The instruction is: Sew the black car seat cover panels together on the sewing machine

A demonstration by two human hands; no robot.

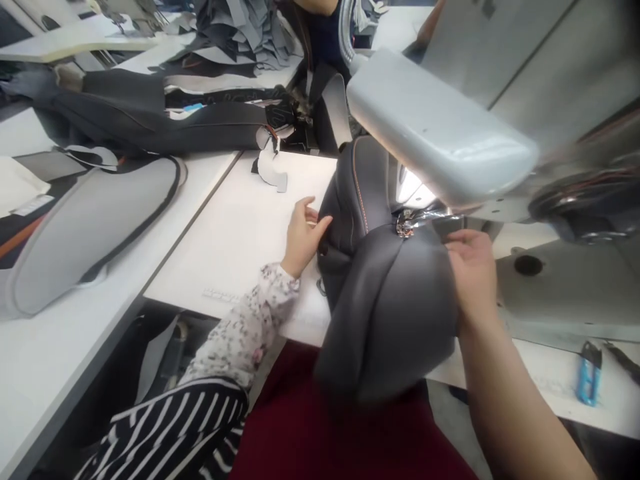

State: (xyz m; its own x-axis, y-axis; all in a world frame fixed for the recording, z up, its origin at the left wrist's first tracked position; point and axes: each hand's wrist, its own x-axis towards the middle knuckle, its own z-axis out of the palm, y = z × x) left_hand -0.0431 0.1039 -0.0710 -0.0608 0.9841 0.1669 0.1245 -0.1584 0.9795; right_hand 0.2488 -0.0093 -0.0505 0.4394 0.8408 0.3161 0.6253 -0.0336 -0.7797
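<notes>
A black leather cover (400, 313) with orange and white stitching lies bunched under the sewing machine's needle area (406, 223) and hangs over the table's front edge. My left hand (303, 237) is at the cover's left edge, with thumb and fingers curled around the material. On the other side, my right hand (473, 267) grips the cover's right edge close to the needle. Some of its fingertips are hidden behind the leather. The grey sewing machine head (440, 133) overhangs the cover, and its lamp lights the stitching spot.
Blue-handled snips (590, 373) lie on the right. Beyond my left hand is a curved grey scrap (271, 163). A grey padded panel (95, 233) rests on the left table, with dark covers (150, 120) behind it. Fabric pieces (245, 33) are heaped at the back, near another person's arm (430, 23).
</notes>
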